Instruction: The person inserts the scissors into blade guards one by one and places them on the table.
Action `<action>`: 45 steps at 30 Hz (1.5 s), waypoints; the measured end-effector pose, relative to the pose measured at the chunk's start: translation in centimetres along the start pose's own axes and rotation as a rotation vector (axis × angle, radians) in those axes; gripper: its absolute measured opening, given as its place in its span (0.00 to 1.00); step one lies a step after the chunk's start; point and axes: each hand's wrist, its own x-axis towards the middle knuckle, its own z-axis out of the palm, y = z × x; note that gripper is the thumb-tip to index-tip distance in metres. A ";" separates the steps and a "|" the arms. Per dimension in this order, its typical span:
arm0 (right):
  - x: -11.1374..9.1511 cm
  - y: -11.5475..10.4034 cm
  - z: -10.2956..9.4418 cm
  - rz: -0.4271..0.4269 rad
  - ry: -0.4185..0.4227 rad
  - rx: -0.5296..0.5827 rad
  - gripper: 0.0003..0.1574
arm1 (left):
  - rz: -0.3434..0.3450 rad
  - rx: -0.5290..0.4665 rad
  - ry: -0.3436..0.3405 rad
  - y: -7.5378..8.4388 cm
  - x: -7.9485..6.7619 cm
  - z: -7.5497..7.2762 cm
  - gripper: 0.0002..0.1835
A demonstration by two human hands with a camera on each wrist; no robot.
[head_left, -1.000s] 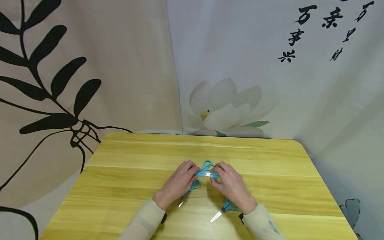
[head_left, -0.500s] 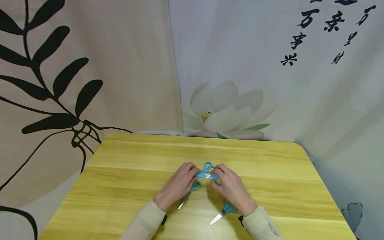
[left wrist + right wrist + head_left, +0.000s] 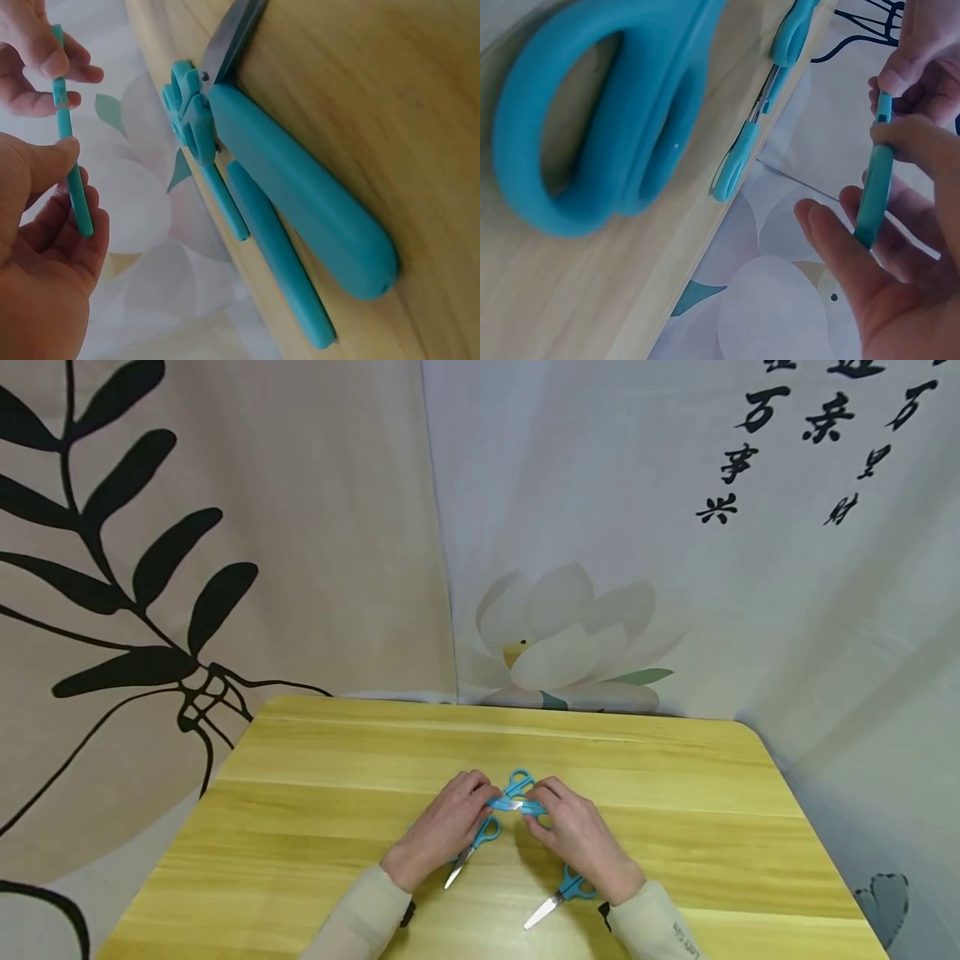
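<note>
Between both hands are blue-handled scissors, a strip of metal blade showing in the middle. My left hand pinches a slim blue piece at the blade end, which looks like a blade cover. On the handle end, my right hand keeps its thumb and fingers. Just behind the hands lies another pair of scissors. Scissors with a bare blade lie beside my left hand, partly hidden under it. More bare-bladed scissors lie near my right wrist.
Slim teal bars lie on the wooden table near my left wrist; their kind is unclear. A printed cloth with leaves, a flower and writing hangs behind the table's far edge.
The head view has shifted slightly, so everything sits a little lower in it. Both hands keep their hold on the scissors, with hardly any movement; the scissors on the table stay put.
</note>
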 end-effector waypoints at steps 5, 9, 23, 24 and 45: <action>0.2 0.2 0.0 -0.027 0.010 -0.003 0.17 | -0.007 -0.002 0.004 -0.1 0.0 0.0 0.08; 0.3 0.4 0.0 -0.044 0.029 -0.002 0.15 | -0.011 -0.006 -0.009 -0.1 0.1 0.0 0.08; 0.6 0.5 -0.2 -0.080 0.041 0.029 0.15 | -0.011 -0.040 -0.004 -0.2 0.1 -0.3 0.09; 0.7 0.5 -0.1 -0.083 0.043 0.027 0.15 | -0.007 -0.038 -0.004 -0.2 0.1 -0.3 0.09; 0.6 0.4 -0.6 -0.067 0.004 0.051 0.14 | -0.055 -0.118 -0.027 -0.4 -0.4 -0.6 0.17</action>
